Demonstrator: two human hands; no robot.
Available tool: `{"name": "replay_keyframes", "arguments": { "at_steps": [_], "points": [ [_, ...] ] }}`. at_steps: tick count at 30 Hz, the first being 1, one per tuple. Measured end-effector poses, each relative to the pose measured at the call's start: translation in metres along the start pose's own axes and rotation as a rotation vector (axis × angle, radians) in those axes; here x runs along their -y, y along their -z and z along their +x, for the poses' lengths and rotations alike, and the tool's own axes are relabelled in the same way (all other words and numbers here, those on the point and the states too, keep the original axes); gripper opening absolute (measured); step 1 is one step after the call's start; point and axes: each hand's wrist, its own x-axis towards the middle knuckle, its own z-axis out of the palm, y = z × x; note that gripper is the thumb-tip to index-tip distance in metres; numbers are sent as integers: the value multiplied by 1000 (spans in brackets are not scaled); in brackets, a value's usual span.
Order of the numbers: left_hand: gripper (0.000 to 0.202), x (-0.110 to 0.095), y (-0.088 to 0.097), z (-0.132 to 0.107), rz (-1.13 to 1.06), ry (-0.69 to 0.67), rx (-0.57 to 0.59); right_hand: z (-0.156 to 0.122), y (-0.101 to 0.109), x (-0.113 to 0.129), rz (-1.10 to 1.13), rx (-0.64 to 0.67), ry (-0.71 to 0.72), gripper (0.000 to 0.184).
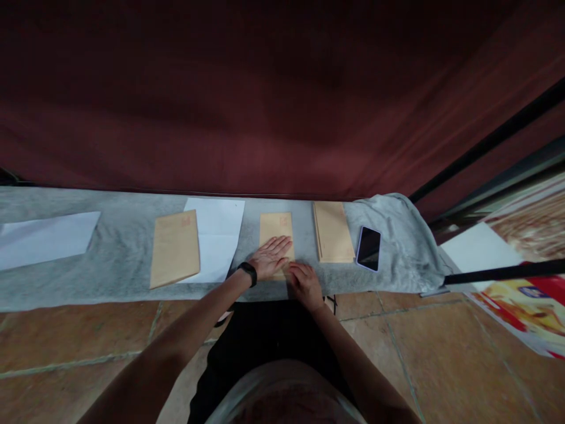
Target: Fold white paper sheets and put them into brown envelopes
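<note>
A brown paper envelope [276, 224] with small red print at its upper right lies in front of me on the grey cloth. My left hand [270, 257], with a black band on its wrist, rests flat across the envelope, fingers stretched out and pointing right. At the envelope's lower right edge is my right hand [305, 285], its fingers bent and closed on that edge. Part of the envelope's lower half is hidden under the hands.
A stack of brown envelopes [334, 232] and a phone [369, 248] lie to the right. On the left, another envelope [175, 248] overlaps white paper [220, 227], with more white sheets [48, 238] farther left. A dark red curtain [265, 118] hangs behind the grey cloth [123, 235].
</note>
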Motion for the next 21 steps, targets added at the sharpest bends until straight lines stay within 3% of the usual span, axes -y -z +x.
{"name": "replay_keyframes", "arguments": {
  "at_steps": [11, 16, 21],
  "points": [
    [54, -34, -9, -62, 71, -54, -92, 9, 4, -5, 83, -34, -8, 31],
    [52, -37, -15, -85, 111, -106, -104, 39, 10, -10, -59, 185, 185, 39],
    [49, -36, -19, -91, 125, -151, -144, 78, -3, -19, -279, 344, 324, 45]
  ]
}}
